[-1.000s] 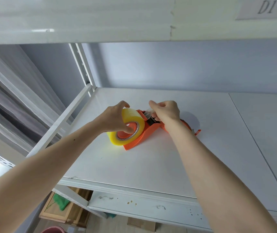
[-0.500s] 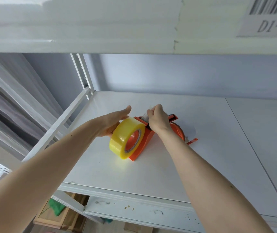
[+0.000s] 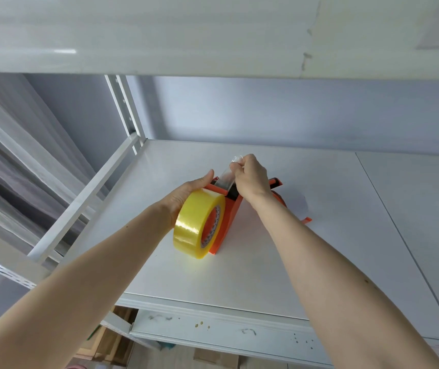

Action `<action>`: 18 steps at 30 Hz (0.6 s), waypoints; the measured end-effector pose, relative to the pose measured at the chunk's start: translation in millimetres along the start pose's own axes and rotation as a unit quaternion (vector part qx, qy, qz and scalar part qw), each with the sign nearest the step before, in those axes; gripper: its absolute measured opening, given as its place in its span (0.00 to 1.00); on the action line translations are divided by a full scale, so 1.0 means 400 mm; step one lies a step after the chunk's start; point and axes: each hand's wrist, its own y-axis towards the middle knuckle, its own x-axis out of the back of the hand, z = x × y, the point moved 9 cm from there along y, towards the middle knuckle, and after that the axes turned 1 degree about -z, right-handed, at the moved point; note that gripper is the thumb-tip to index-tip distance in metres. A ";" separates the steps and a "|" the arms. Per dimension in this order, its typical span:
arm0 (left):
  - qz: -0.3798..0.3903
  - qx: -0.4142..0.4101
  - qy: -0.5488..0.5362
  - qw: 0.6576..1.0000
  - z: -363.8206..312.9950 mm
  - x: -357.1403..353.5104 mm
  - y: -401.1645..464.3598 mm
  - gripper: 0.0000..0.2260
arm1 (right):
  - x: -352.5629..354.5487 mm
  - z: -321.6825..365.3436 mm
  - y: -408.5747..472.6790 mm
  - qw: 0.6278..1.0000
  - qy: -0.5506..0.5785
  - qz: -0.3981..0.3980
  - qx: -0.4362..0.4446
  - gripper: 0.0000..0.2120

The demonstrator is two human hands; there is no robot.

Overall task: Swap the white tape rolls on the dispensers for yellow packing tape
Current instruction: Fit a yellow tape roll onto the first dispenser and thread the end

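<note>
An orange tape dispenser (image 3: 228,219) stands on edge on the white shelf (image 3: 306,235), with a yellow packing tape roll (image 3: 195,226) mounted on its near side. My left hand (image 3: 186,194) cups the far top of the yellow roll. My right hand (image 3: 250,179) is above the dispenser's front end, fingers pinched on the clear free end of the tape (image 3: 227,177), which is stretched upward from the roll. The dispenser's handle is mostly hidden behind my right wrist.
The underside of an upper shelf (image 3: 213,35) hangs low overhead. A white upright post (image 3: 126,107) and side rail (image 3: 85,201) bound the left. Cardboard boxes (image 3: 112,342) lie below the shelf's front edge. A seam splits the shelf boards at right.
The dispenser has been tipped from lying flat to standing on edge. My right hand has lifted, pulling the tape end upward. My left hand moved from the roll's core to its far side.
</note>
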 end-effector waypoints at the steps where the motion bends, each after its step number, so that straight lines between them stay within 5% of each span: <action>1: 0.002 -0.005 -0.007 1.000 0.002 0.000 0.003 0.24 | 0.001 0.000 0.006 1.000 -0.002 -0.007 -0.001 0.13; 11: 0.099 -0.062 -0.011 0.993 -0.006 -0.038 -0.006 0.35 | 0.026 -0.022 0.039 0.995 0.066 -0.043 -0.056 0.11; 15: 0.059 -0.076 -0.018 0.995 -0.002 -0.013 0.012 0.53 | 0.018 -0.028 0.058 0.993 0.088 -0.035 -0.070 0.08; 18: 0.036 -0.089 -0.040 0.995 0.001 -0.002 0.017 0.57 | 0.020 -0.026 0.064 0.992 0.087 -0.047 -0.080 0.10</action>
